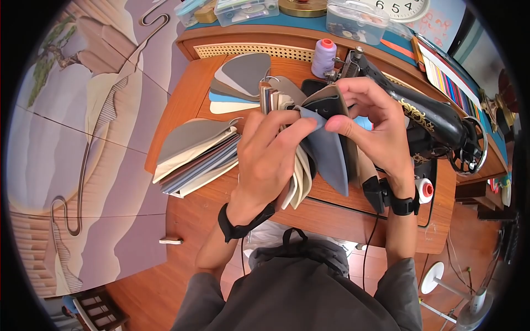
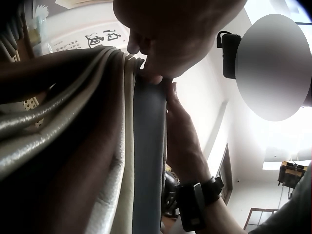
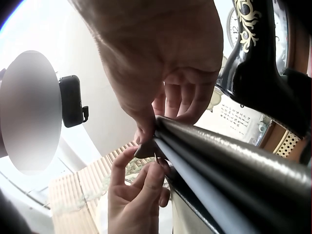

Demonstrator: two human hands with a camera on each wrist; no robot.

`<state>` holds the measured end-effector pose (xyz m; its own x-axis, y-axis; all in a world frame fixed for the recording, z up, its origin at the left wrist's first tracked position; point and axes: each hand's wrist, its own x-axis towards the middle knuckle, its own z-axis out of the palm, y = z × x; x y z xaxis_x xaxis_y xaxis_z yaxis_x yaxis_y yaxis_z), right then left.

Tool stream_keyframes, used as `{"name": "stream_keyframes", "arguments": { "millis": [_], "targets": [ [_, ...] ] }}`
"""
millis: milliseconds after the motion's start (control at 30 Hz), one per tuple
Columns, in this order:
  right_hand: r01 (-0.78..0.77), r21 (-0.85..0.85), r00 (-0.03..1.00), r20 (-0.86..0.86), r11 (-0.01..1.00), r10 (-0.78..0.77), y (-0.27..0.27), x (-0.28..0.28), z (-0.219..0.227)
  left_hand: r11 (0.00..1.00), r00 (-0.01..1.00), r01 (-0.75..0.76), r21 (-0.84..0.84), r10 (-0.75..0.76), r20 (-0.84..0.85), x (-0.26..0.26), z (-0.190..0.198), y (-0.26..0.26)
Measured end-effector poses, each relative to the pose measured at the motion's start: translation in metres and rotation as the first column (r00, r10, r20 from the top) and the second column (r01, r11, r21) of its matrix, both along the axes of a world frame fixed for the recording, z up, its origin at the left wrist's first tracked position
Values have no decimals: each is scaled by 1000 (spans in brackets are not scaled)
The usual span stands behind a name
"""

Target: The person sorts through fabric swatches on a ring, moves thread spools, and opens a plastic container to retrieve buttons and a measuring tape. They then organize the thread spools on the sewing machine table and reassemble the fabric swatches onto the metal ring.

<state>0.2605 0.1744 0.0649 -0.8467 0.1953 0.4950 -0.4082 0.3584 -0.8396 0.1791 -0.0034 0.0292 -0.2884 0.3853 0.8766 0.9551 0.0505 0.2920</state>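
Observation:
My left hand (image 1: pixel 268 154) pinches the top end of a blue-grey leather-like swatch (image 1: pixel 329 154) in a ring-bound bundle. In the right wrist view, a thin metal piece (image 3: pixel 156 157) shows at the left fingertips. My right hand (image 1: pixel 381 124) grips dark swatches (image 1: pixel 343 110) of the same bundle, with its thumb near the left fingertips. Cream and brown swatches (image 1: pixel 301 179) hang below the left hand. On the table to the left lie two more ringed swatch sets, one fanned (image 1: pixel 243 74) and one stacked (image 1: pixel 201 151).
A black sewing machine (image 1: pixel 436 113) stands right of the hands on the wooden table (image 1: pixel 353 218). A lilac thread cone (image 1: pixel 324 59) stands behind, and a white spool (image 1: pixel 424 190) lies by the right wrist. Plastic boxes (image 1: pixel 358 21) and a clock (image 1: pixel 400 7) line the back shelf.

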Motion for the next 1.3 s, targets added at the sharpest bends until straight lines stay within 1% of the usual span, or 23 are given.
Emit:
{"name": "stream_keyframes", "arguments": {
  "millis": [33, 100, 133, 167, 200, 233, 300, 333, 400, 433, 500, 567, 633, 700, 733, 800, 933, 1033, 1100, 1133, 1200, 1233, 1300],
  "targets": [
    [0, 0, 1000, 0, 1000, 0, -2, 0, 2, 1000, 1000, 6, 22, -5, -16, 0, 0, 0],
    [-6, -89, 1000, 12, 996, 7, -5, 0, 7, 999, 1000, -2, 32, 3, -15, 0, -1, -1],
    [-5, -89, 1000, 12, 996, 6, -6, 1, 7, 999, 1000, -10, 42, 11, -15, 0, -1, -1],
    [4, -59, 1000, -15, 998, -5, -7, 1, 6, 999, 1000, -10, 42, 11, -15, 1, -2, -2],
    [14, -30, 999, -43, 999, -15, -8, 2, 6, 999, 1000, -9, 43, 7, 30, 3, -2, -3],
    [14, -30, 999, -42, 999, -16, -9, 2, 6, 999, 997, -7, 44, 4, 74, 3, -3, -4],
    [41, 65, 997, -61, 997, -37, -10, 2, 5, 999, 994, -3, 52, -2, 105, 4, -2, -4],
    [41, 64, 997, -61, 997, -37, -10, 1, 4, 998, 991, 1, 59, -9, 136, 4, -2, -3],
    [1, -51, 1000, 21, 999, 0, -9, 1, 4, 998, 986, -3, 65, -8, 165, 7, 1, -3],
    [1, -51, 1000, 20, 999, 0, -8, 2, 3, 998, 981, -7, 70, -6, 194, 8, 2, -3],
    [-104, -167, 992, 52, 980, 114, -3, 3, 0, 998, 985, 9, 67, -21, 173, 7, 2, -3],
    [-97, -182, 992, 62, 978, 110, 0, 3, -2, 998, 988, 26, 63, -35, 153, 5, 3, -3],
    [-90, -198, 992, 72, 976, 106, 1, 3, -2, 1000, 995, 18, 15, -20, 103, 5, 6, -3],
    [-38, -165, 998, 38, 986, 44, 1, 2, 1, 1000, 997, 21, 4, -22, 74, 4, 8, -3],
    [-38, -165, 998, 37, 986, 45, 0, 2, 2, 1000, 999, 25, -6, -24, 46, 4, 8, -3],
    [-23, -89, 999, -46, 996, 19, -1, 2, 2, 999, 999, 31, -15, -30, 40, 5, 10, -3],
    [-24, -51, 998, -64, 998, 21, -4, 2, 2, 998, 996, 57, -34, -54, 66, 5, 10, -2],
    [16, -7, 998, -61, 1000, -16, -6, 3, 4, 998, 995, 54, -23, -52, 90, 6, 10, -3],
    [45, 87, 995, -96, 995, -37, -5, 3, 4, 998, 992, 60, -17, -58, 108, 6, 8, -3],
    [45, 88, 995, -96, 995, -36, -4, 4, 7, 998, 990, 66, -11, -64, 127, 7, 8, -3],
    [99, 376, 987, -152, 921, -44, -3, 7, 16, 997, 988, 73, -8, -71, 136, 6, 8, -3],
    [97, 376, 987, -152, 922, -43, -4, 6, 16, 997, 986, 80, -5, -78, 144, 6, 8, -4],
    [143, 472, 944, -330, 870, 24, -5, 3, 14, 998, 987, 70, -3, -68, 148, 6, 7, -4]
  ]
}}
